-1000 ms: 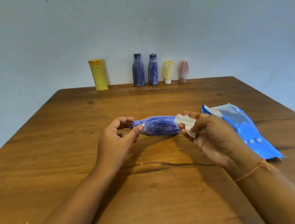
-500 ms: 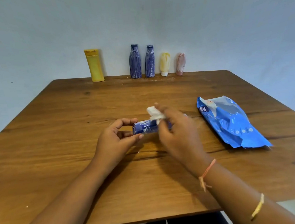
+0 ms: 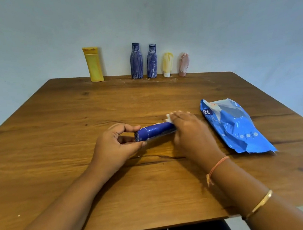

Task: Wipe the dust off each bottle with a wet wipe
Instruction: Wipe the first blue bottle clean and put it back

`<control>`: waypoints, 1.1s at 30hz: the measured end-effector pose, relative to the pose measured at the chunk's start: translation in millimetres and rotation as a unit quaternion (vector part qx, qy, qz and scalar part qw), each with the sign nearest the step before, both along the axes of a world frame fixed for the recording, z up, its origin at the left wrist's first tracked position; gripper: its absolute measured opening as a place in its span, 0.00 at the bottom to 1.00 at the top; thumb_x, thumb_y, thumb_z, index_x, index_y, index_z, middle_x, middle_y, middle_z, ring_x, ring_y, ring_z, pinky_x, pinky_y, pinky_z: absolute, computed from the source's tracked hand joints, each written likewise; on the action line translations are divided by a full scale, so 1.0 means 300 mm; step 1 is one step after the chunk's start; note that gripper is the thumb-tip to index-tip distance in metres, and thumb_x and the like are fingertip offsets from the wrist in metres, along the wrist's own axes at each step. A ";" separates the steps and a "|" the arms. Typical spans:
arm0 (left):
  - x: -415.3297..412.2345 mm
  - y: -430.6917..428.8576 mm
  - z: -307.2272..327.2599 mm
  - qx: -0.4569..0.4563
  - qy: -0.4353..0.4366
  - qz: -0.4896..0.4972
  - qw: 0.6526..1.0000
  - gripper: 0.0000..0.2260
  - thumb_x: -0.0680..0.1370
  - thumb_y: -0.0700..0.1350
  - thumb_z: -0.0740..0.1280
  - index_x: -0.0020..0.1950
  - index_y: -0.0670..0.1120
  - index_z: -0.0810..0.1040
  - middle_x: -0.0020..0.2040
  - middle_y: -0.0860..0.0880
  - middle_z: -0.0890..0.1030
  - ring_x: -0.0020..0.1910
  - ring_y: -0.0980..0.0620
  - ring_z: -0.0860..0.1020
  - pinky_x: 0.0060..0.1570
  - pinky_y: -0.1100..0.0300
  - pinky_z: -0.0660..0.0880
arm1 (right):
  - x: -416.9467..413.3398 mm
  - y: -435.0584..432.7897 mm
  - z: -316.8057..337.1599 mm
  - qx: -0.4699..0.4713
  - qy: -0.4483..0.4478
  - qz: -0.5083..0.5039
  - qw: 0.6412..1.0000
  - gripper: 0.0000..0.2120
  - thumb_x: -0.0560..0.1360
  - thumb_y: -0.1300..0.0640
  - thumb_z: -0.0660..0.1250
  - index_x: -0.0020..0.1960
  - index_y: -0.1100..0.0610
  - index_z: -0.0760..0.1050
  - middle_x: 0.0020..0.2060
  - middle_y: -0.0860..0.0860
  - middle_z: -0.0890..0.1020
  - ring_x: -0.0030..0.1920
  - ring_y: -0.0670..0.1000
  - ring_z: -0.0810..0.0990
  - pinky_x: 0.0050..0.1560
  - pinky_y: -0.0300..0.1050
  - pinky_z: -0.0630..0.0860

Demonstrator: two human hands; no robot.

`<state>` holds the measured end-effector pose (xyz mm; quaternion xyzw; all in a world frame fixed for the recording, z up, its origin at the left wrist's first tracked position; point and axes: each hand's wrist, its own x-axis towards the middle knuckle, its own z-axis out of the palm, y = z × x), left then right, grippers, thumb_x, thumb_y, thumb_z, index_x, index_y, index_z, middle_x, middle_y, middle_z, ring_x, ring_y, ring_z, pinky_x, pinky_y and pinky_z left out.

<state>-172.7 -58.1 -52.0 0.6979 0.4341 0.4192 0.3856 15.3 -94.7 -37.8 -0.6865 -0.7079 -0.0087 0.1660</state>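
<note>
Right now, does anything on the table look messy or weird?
Yes. The two dark blue ribbed bottles, the pale yellow tube and the pink tube by the wall are streaked with white dust, with specks on the wooden table nearby. The crumpled blue wipes packet lies askew.

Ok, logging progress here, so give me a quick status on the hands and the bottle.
Left hand pinching cap end of blue bottle. Right hand wrapped on its other end with wet wipe. Five dusty bottles wait at table's far edge. Nothing obstructing.
</note>
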 end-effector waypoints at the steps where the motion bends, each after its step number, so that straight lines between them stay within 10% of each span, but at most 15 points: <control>1: 0.000 -0.001 0.001 0.002 0.000 0.000 1.000 0.16 0.64 0.36 0.76 0.45 0.52 0.79 0.51 0.51 0.81 0.44 0.63 0.80 0.37 0.74 0.74 | 0.034 0.008 -0.002 -0.004 0.027 -0.030 0.999 0.23 0.78 0.60 0.56 0.73 0.56 0.60 0.71 0.51 0.65 0.72 0.49 0.60 0.71 0.43 0.54; 6: 0.005 -0.004 0.002 0.000 -0.002 -0.003 1.000 0.15 0.64 0.35 0.76 0.45 0.50 0.79 0.51 0.51 0.81 0.43 0.63 0.80 0.36 0.74 0.73 | 0.054 0.015 -0.002 0.003 0.076 -0.098 0.992 0.22 0.78 0.61 0.56 0.71 0.58 0.63 0.69 0.53 0.69 0.69 0.51 0.66 0.69 0.44 0.61; 15: 0.006 -0.007 -0.005 0.012 0.002 0.008 1.000 0.14 0.65 0.34 0.75 0.44 0.49 0.80 0.47 0.50 0.81 0.40 0.65 0.80 0.36 0.75 0.73 | -0.219 -0.058 0.008 -0.008 -0.031 0.087 0.996 0.27 0.79 0.58 0.54 0.75 0.58 0.49 0.75 0.54 0.53 0.75 0.51 0.48 0.72 0.45 0.40; 24: 0.013 -0.007 0.000 0.006 -0.002 -0.001 1.000 0.15 0.64 0.35 0.77 0.47 0.46 0.80 0.50 0.53 0.80 0.41 0.64 0.80 0.35 0.74 0.73 | 0.072 0.012 0.016 -0.017 0.086 -0.090 0.992 0.20 0.78 0.61 0.56 0.69 0.56 0.66 0.62 0.54 0.76 0.62 0.52 0.72 0.63 0.44 0.68; 33: 0.018 0.007 -0.019 -0.080 -0.034 0.018 0.996 0.12 0.66 0.36 0.76 0.45 0.46 0.79 0.38 0.44 0.84 0.35 0.51 0.82 0.35 0.62 0.77 | -0.168 -0.034 -0.017 0.030 0.039 0.072 0.996 0.26 0.78 0.61 0.54 0.75 0.57 0.52 0.75 0.52 0.54 0.75 0.49 0.49 0.72 0.43 0.40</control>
